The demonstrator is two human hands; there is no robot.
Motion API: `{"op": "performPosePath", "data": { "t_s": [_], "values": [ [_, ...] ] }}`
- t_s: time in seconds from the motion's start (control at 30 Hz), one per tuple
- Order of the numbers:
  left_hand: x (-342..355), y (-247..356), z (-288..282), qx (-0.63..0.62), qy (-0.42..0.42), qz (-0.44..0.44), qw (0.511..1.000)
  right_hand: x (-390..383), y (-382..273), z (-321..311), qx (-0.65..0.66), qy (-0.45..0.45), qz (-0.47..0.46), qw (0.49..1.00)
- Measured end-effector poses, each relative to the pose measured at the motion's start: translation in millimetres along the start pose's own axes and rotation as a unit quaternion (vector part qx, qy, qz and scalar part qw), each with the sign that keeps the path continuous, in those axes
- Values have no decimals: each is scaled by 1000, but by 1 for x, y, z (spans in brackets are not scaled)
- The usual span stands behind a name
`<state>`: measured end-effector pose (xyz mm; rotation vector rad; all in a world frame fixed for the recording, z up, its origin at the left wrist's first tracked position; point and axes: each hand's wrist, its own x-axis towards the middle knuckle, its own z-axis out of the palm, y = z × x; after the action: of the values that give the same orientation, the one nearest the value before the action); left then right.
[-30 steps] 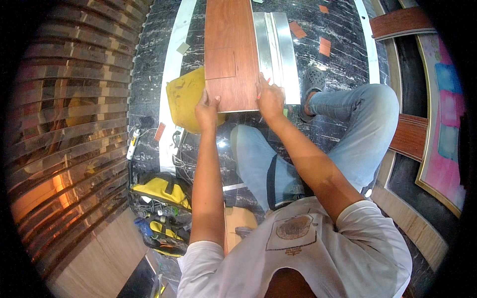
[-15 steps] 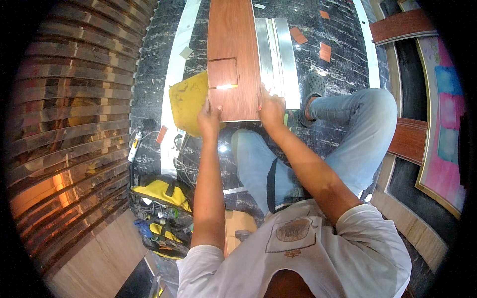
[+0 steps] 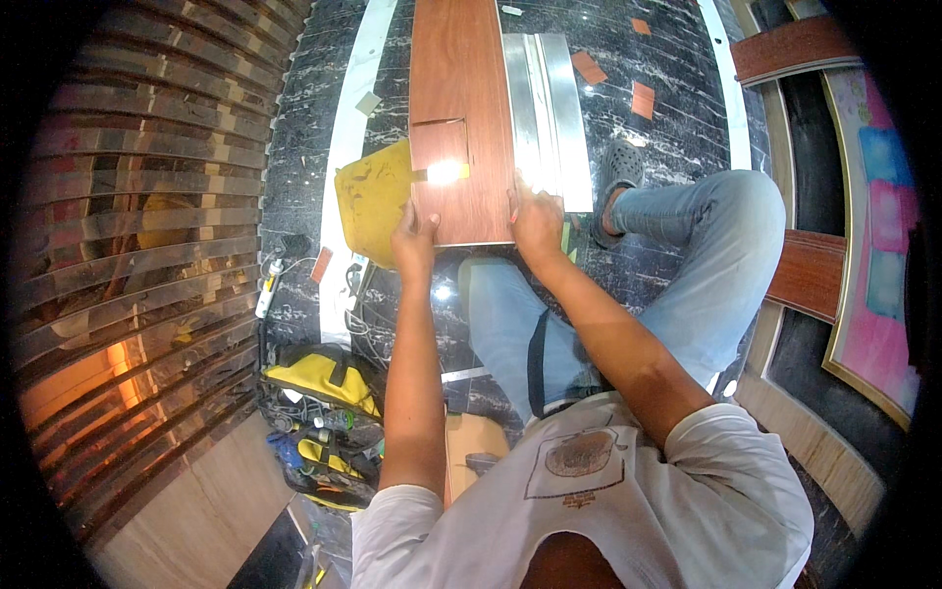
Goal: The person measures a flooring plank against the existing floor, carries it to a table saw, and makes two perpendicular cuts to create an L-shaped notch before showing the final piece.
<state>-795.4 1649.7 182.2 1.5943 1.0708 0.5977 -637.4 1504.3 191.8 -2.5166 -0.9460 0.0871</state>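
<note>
A long reddish-brown wood-grain plank (image 3: pixel 461 79) stretches away in front of me. Cut lines mark a rectangular section (image 3: pixel 440 145) at its left edge, with bright glare along the lower cut. My left hand (image 3: pixel 413 236) grips the plank's left edge near its close end, thumb on top and fingers hidden underneath. At the opposite edge, my right hand (image 3: pixel 538 224) is closed around the side, its fingertips partly hidden. A yellow bucket-like container (image 3: pixel 368 201) shows under the plank on the left. Silver ribbed panels (image 3: pixel 549 108) lie beside the plank on the right.
Small brown offcuts (image 3: pixel 643 100) are scattered on the dark marbled floor. A yellow-and-black tool bag (image 3: pixel 324 378) stands at lower left, near a white tube (image 3: pixel 268 287) and cables. My bent leg and grey clog (image 3: pixel 621 165) are on the right. Slatted panelling (image 3: pixel 167 196) lines the left.
The plank's near end has shifted slightly toward me, both hands still on its edges. Glare at the lower cut is larger, and that gap looks wider.
</note>
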Motion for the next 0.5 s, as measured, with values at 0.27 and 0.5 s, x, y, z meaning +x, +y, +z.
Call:
{"op": "performPosePath", "data": {
  "t_s": [0.27,0.5],
  "values": [
    [-5,-23,-4,-28,6,-17,999,-14,2,-1,18,13,-33,999],
    [-12,-21,-7,-12,-5,-3,1000,-21,6,4,13,26,-41,999]
  ]
}}
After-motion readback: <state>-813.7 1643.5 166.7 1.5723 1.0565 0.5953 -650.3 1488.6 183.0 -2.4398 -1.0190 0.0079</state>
